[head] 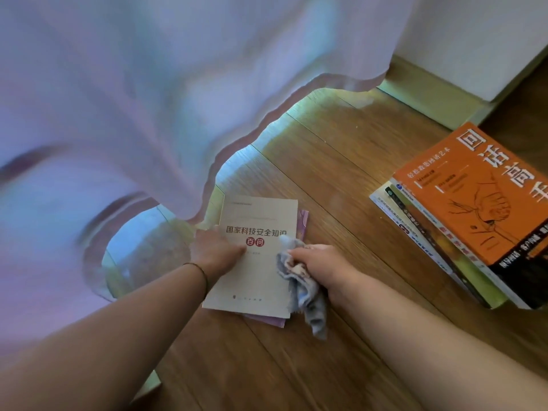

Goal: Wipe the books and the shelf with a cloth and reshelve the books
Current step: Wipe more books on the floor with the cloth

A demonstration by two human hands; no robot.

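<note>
1. Thin, pale beige paperback book (261, 256) with red and dark print: flat on the brown wooden floor (341, 161), on top of a purple book (303, 225) that peeks out at the edges.
2. Left hand (216, 250): palm down on the left side of the beige cover, fingers fairly straight, pressing to keep the book in place.
3. Right hand (318, 266): fingers curled round a soft, crumpled grey cloth (305, 295), touching the right edge of the cover.
4. Probably light and bendy, with a smooth cover. Likely to slide on the book below, so best pinned flat while wiped.
5. Best picked up by a long edge or the spine, not by one corner, which could fold.
6. Cloth floppy, with one end trailing on the floor. Better bunched in the fist.
7. Stack of books (430, 232) with an orange book (480, 203) on top: well apart on the right, looks heavier. Two hands from under likely needed.
8. Pink see-through curtain (148, 99) hanging just above the beige book.
9. No shelf in view.
</note>
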